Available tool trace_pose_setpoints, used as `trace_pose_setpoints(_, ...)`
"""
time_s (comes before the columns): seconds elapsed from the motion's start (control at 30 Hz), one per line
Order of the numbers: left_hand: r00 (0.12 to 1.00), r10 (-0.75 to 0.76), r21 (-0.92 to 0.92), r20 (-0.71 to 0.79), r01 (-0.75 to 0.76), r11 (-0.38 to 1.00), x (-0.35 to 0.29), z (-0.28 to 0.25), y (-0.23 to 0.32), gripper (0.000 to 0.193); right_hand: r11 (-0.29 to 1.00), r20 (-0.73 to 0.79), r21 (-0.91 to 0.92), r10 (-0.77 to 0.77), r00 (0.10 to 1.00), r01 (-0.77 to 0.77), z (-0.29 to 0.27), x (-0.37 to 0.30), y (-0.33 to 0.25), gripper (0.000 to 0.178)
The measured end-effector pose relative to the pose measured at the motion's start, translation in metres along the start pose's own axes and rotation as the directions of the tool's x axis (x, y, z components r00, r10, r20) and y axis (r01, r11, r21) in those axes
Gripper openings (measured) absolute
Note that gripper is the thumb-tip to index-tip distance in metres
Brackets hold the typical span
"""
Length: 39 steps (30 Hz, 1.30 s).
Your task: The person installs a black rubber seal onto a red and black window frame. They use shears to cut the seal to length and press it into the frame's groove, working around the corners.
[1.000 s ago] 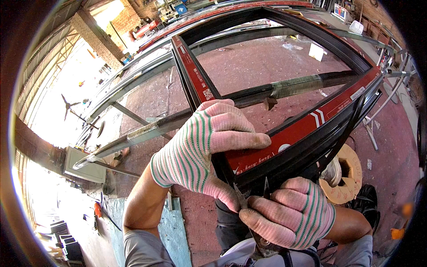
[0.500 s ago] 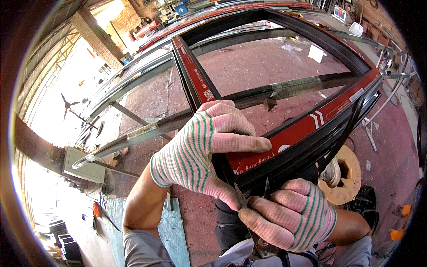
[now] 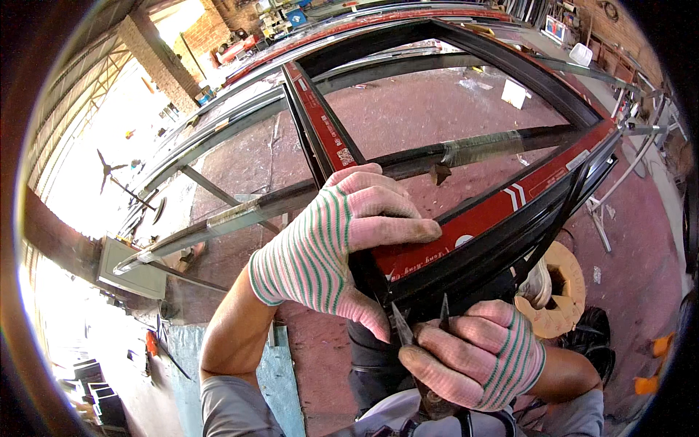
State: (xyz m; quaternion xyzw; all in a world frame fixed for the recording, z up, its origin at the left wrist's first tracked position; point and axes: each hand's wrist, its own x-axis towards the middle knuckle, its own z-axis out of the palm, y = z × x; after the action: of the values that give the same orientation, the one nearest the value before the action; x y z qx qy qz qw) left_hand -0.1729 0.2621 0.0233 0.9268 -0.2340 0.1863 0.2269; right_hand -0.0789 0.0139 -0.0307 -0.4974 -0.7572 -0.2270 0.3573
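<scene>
A black window-type frame (image 3: 484,227) with red printed film on its faces fills the middle. My left hand (image 3: 313,244), in a pink glove with green stripes, is closed over its near corner. The fingers lie across the red film and the thumb points down along the corner's outer side. In a matching glove, my right hand (image 3: 480,357) is wrapped round a pair of scissors (image 3: 402,325). Their two pointed blades stand apart just below the frame's near edge; the handles are mostly hidden. A black flexible strip (image 3: 557,231) hangs from the frame's right side.
Metal rails (image 3: 218,218) of a stand run beneath the frame. A roll of tan tape (image 3: 571,288) lies on the reddish floor at the right, near a shoe. To the left are a pale box (image 3: 131,269), a standing fan (image 3: 109,171) and a light-blue sheet (image 3: 280,382).
The scissors and my right hand have shifted slightly right, opening a small gap between the blade and my left thumb. My left hand keeps its hold on the corner.
</scene>
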Motion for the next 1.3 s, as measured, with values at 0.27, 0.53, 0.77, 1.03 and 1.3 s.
trace_pose_setpoints(0.27, 0.996, 0.085, 0.120, -0.016, -0.083, 0.989, -0.028, -0.002, 0.016, 0.042, 0.986, 0.024, 0.024, 0.166, 0.986, -0.166, -0.024, -0.019, -0.009, 0.044)
trace_pose_setpoints(0.53, 0.991, 0.014, 0.134, -0.132, 0.004, 0.991, -0.040, 0.006, 0.037, 0.024, 0.984, 0.058, 0.026, 0.177, 0.983, -0.178, -0.021, -0.028, -0.014, 0.049)
trace_pose_setpoints(0.77, 0.981, -0.017, 0.007, -0.191, 0.019, 1.000, -0.047, 0.004, 0.032, 0.027, 0.982, 0.082, 0.004, 0.186, 0.979, -0.187, -0.025, -0.037, -0.018, 0.046)
trace_pose_setpoints(1.03, 0.965, 0.061, 0.204, -0.257, -0.008, 0.979, -0.048, 0.020, 0.040, 0.030, 0.977, 0.065, -0.001, 0.212, 0.975, -0.213, -0.022, -0.045, -0.021, 0.046)
trace_pose_setpoints(1.3, 0.915, -0.083, -0.049, -0.396, 0.069, 0.996, -0.063, 0.039, 0.060, 0.027, 0.965, 0.109, -0.052, 0.261, 0.959, -0.256, -0.031, -0.053, -0.018, 0.044)
